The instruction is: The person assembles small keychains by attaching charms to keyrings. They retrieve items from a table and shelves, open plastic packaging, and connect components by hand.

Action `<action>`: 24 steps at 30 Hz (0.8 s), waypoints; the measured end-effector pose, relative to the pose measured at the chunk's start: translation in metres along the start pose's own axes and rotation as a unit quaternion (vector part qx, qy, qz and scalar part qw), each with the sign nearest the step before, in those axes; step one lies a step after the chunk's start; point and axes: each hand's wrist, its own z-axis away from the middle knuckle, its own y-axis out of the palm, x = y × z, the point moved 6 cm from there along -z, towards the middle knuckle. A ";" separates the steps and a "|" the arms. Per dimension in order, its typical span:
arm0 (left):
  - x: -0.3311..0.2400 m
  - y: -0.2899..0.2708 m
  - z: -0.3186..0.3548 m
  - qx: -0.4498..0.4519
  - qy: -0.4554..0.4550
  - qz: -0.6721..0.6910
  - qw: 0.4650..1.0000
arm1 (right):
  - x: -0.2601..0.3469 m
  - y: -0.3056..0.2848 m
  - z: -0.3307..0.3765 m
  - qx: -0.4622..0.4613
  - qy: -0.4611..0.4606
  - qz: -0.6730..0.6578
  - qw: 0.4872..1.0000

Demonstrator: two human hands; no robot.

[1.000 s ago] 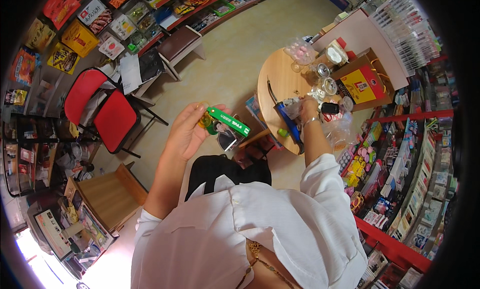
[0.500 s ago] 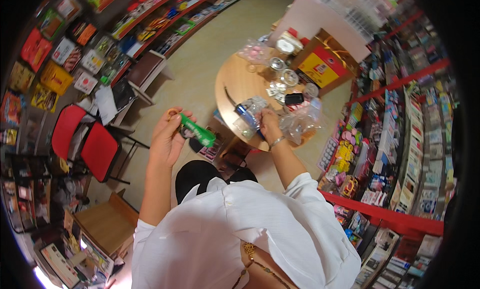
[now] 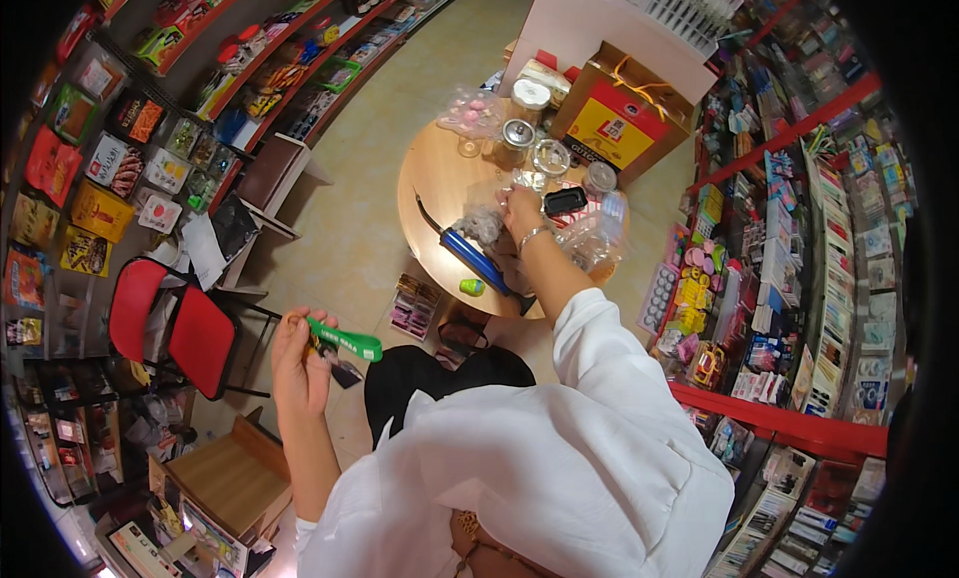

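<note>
My left hand (image 3: 303,363) is raised off the table's near left side, its fingers closed on a green strap keychain (image 3: 348,340) with a small dark piece dangling below. My right hand (image 3: 521,214) reaches over the round wooden table (image 3: 425,173). Its fingers are bent together beside small clear packets (image 3: 529,179), and what they hold, if anything, is hidden. Near that wrist lie a crumpled greyish plastic bag (image 3: 480,224) and a blue hand pump (image 3: 474,257) with a thin black hose. A small green tub (image 3: 472,287) sits by the table's near edge. Right of my hand is a black tray (image 3: 565,200).
Lidded clear jars (image 3: 516,135) and a printed paper bag (image 3: 624,118) stand at the table's back. Clear plastic bags (image 3: 591,242) lie at its right. A red folding chair (image 3: 200,343) is at left; stocked shelves (image 3: 789,408) line both sides.
My left hand has moved down and left with the green strap keychain. My right hand has shifted off the plastic by the pump toward the small packets, leaving the pump in fuller view.
</note>
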 end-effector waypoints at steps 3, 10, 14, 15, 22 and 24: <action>0.000 -0.015 0.009 -0.048 -0.001 -0.007 0.999 | -0.008 0.012 -0.040 -0.013 -0.017 0.006 1.000; 0.019 -0.044 0.007 -0.100 -0.001 0.042 0.994 | -0.009 0.021 -0.089 -0.060 -0.290 0.486 0.822; 0.029 -0.059 0.003 -0.150 -0.007 0.040 0.988 | -0.019 0.024 -0.095 -0.029 -0.354 0.601 0.716; 0.030 -0.060 0.002 -0.154 -0.005 0.045 0.987 | -0.017 0.031 -0.088 -0.024 -0.381 0.627 0.680; 0.028 -0.067 -0.001 -0.125 0.006 0.068 0.990 | -0.013 0.048 -0.074 -0.021 -0.308 0.681 0.664; 0.026 -0.070 0.005 -0.157 0.008 0.048 0.986 | -0.008 0.054 -0.064 -0.026 -0.254 0.695 0.672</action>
